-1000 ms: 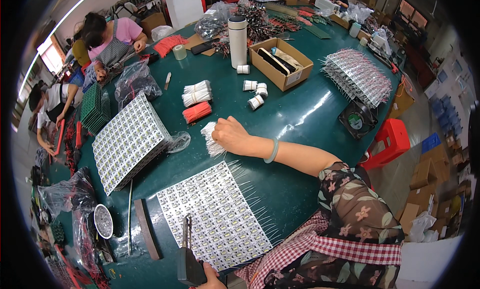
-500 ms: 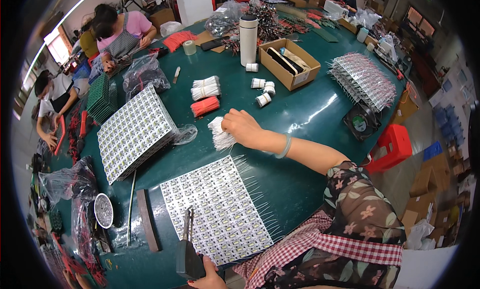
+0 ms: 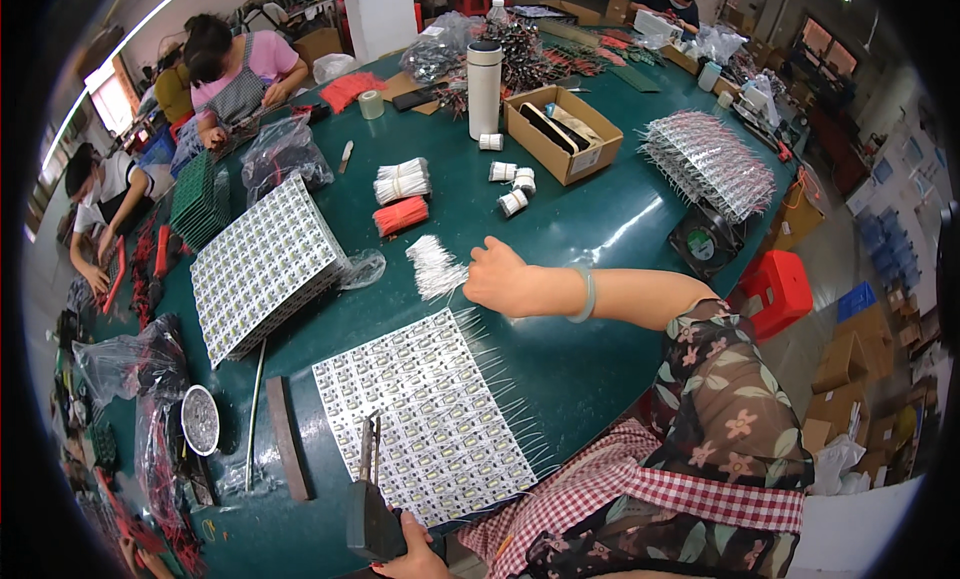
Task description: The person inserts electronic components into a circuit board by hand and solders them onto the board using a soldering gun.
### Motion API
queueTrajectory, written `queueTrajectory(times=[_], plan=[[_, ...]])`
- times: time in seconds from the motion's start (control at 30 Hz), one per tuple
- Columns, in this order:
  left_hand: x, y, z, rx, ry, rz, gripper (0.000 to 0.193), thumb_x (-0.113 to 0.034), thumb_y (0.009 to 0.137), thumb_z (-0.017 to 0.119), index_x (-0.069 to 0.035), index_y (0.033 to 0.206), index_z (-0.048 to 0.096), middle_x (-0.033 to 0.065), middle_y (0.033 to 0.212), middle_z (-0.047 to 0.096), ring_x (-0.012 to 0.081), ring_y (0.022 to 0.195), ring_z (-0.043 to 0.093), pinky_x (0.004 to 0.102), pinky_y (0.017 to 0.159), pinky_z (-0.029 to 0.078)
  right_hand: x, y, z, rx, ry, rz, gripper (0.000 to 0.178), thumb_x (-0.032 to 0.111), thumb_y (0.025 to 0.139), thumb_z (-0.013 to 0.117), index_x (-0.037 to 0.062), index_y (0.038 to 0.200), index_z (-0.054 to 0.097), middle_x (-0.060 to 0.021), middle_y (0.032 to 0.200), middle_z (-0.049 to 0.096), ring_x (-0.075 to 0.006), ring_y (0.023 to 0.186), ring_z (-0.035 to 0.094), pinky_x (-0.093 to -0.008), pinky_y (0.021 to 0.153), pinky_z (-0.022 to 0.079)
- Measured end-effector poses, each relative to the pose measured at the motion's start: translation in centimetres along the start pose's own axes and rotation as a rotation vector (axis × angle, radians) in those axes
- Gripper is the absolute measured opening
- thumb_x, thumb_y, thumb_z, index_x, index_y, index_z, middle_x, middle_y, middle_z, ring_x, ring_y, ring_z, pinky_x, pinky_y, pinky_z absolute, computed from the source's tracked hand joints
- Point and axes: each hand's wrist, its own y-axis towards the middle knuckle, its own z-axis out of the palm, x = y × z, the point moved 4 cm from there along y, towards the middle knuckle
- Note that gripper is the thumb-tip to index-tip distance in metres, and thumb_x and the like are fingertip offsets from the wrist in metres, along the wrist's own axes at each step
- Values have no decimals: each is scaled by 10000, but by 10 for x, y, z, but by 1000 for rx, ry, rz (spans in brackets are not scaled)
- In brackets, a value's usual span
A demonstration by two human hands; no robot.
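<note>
Low in the view, my left hand [image 3: 414,551] is closed round a dark soldering gun [image 3: 372,514]. The gun's two thin metal prongs point up over a sheet of white circuit boards [image 3: 420,409]. Short white wires [image 3: 512,399] stick out along the sheet's right edge. Above the sheet, my right hand [image 3: 498,279] is closed, with its fingertips at the right side of a loose pile of short white wires [image 3: 434,267]. Whatever those fingers pinch is hidden.
A thick stack of white boards [image 3: 265,264] stands left, near a white cup [image 3: 201,421] and a dark bar [image 3: 290,439]. Bundled white wires [image 3: 402,181], red wires [image 3: 401,217], a flask [image 3: 485,91] and a cardboard box [image 3: 563,136] lie farther off. Co-workers sit at the left.
My right hand has moved from on top of the white wire pile to its right side, uncovering the pile. The whole view has shifted slightly; my left hand still holds the soldering gun.
</note>
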Motion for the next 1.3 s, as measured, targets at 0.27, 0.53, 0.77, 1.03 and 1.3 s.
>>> queueTrajectory(times=[0.27, 0.53, 0.77, 1.03, 1.3], plan=[[-10, -9, -11, 22, 9, -3, 310, 78, 829, 685, 75, 1121, 583, 62, 715, 588, 119, 523, 477, 271, 468, 403, 7, -1, 5, -42, 95, -4, 89, 95, 685, 721, 103, 774, 714, -71, 833, 709, -252, 888, 646, -379, 697, 464], [-11, -8, -12, 58, -59, -15, 324, 115, 810, 657, 89, 1125, 586, 66, 692, 572, 114, 511, 465, 256, 454, 387, 18, -9, 3, -73, 131, -27, 84, 59, 679, 711, 84, 759, 712, -113, 852, 705, -264, 898, 664, -376, 681, 514], [-7, -7, -7, 39, -198, -77, 258, 117, 797, 661, 64, 1039, 587, 72, 716, 575, 119, 514, 470, 257, 455, 386, 1, -32, 11, -197, 254, 116, 89, 18, 671, 705, 42, 752, 677, -122, 847, 655, -282, 870, 642, -375, 668, 538], [-11, -5, -6, 63, -187, -87, 334, 134, 777, 662, 52, 1087, 571, 73, 757, 581, 125, 542, 488, 252, 475, 388, 9, -28, 25, -61, 281, 106, 123, 26, 687, 709, 48, 807, 715, -150, 888, 683, -304, 891, 666, -390, 708, 557], [-8, -7, -4, 55, -248, -111, 358, 156, 771, 647, 49, 1103, 564, 76, 767, 584, 124, 532, 481, 251, 471, 381, 13, -27, 24, -65, 184, 60, 117, 40, 694, 703, 48, 810, 721, -150, 895, 691, -298, 860, 679, -364, 701, 568]])
